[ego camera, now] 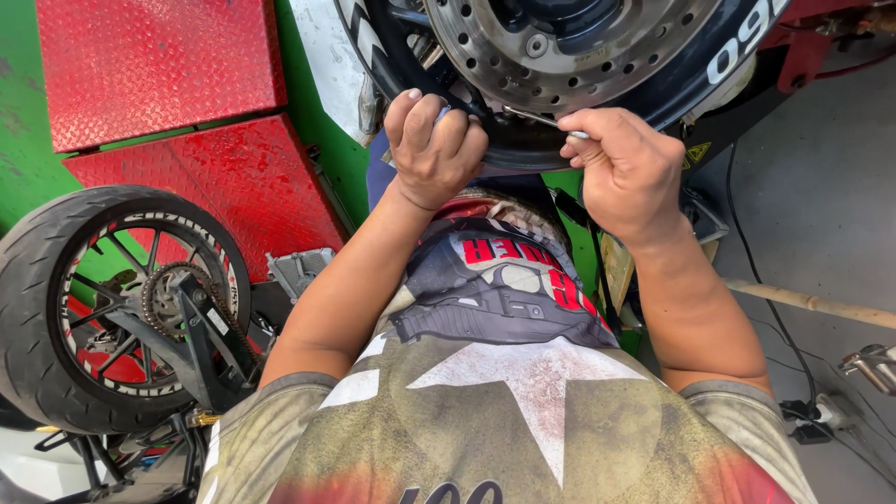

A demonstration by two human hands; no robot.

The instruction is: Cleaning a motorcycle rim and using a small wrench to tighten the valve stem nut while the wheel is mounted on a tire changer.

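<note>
On a garage floor (821, 215) beside red ramps (215, 177), the left hand (432, 149) grips the black wheel rim (523, 149) overhead, while the right hand (627, 173) pinches a thin metal tool (541, 119) against it.

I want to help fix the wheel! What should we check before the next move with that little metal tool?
1. Right hand grips the metal tool: ok.
2. Left hand steadies the rim: ok.
3. Tool tip touching the rim: cannot tell, too small.
4. Brake disc clear of fingers: ok.
5. Floor cable away from arms: ok.
</note>
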